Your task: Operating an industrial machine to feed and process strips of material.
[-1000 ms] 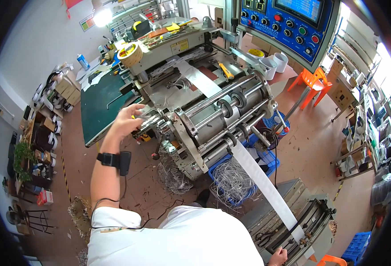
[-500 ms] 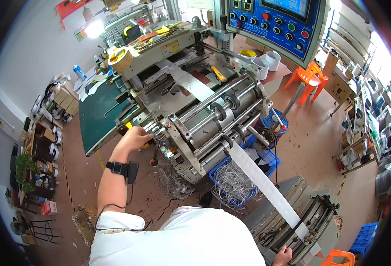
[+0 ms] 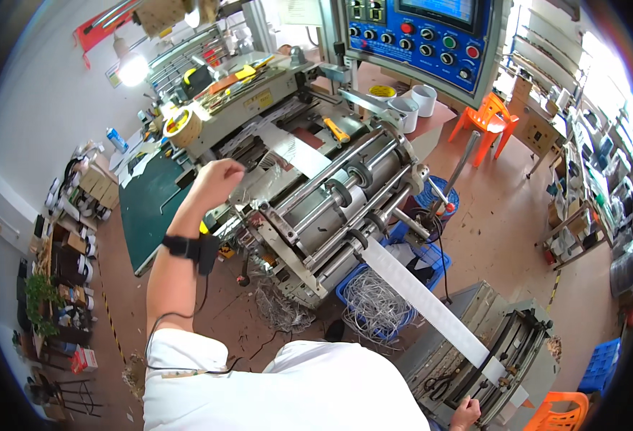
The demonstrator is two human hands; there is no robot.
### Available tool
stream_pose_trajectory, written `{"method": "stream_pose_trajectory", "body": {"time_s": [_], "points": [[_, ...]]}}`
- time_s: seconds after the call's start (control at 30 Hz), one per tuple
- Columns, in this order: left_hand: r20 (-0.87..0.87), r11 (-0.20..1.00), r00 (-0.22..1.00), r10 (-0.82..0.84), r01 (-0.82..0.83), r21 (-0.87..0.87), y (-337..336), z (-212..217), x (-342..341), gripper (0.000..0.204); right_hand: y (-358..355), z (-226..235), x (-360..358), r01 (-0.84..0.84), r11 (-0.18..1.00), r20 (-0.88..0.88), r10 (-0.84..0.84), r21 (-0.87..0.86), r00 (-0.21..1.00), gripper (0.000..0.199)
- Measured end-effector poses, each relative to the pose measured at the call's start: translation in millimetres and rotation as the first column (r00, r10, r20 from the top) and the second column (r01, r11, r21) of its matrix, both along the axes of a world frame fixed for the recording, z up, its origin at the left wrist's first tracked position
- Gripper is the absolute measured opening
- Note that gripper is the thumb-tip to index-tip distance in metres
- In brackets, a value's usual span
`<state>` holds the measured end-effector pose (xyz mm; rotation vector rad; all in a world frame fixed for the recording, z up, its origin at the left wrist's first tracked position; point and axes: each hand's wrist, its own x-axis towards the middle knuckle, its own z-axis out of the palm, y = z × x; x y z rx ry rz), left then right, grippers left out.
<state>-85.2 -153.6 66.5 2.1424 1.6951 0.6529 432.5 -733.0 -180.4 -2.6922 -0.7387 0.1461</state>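
Observation:
My left hand is raised over the near left side of the label press, beside its metal bed; its fingers are curled together, and whatever they hold, if anything, is hidden. A white paper strip runs from the roller assembly down to a grey rewinding unit at the lower right. Low beside the front edge of that unit is my right hand, fingers curled closed; I cannot make out anything inside them. An orange-yellow utility knife lies on the press behind the rollers.
A blue control panel hangs at the upper right. Below the rollers stands a blue crate heaped with shredded strips. Rolls of tape sit at the back left. Scissors rest on the rewinding unit. An orange chair stands behind.
My left hand has risen from the knobs at the press's left side and moved farther in over the bed. My right hand stays by the rewinding unit; the whole view has shifted slightly.

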Motion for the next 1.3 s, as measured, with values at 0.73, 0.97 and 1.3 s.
{"method": "stream_pose_trajectory", "body": {"time_s": [0.73,0.97,1.3], "points": [[-0.143,0.983,0.972,-0.184,0.183,-0.025,171.5,-69.3,-24.0,0.029,-16.5,-59.1,21.5,0.147,0.984,0.182,-0.163,0.098,0.970,0.032],[0.317,0.968,0.927,-0.200,0.237,-0.081,145.6,-55.7,1.3,0.026,-30.1,-61.7,16.7,0.109,0.988,0.273,-0.136,0.111,0.953,0.031],[0.257,0.991,0.963,-0.084,0.107,-0.076,182.9,-58.6,5.5,0.032,-7.4,-40.0,12.1,0.130,0.976,0.207,-0.165,0.175,0.964,0.029]]}}
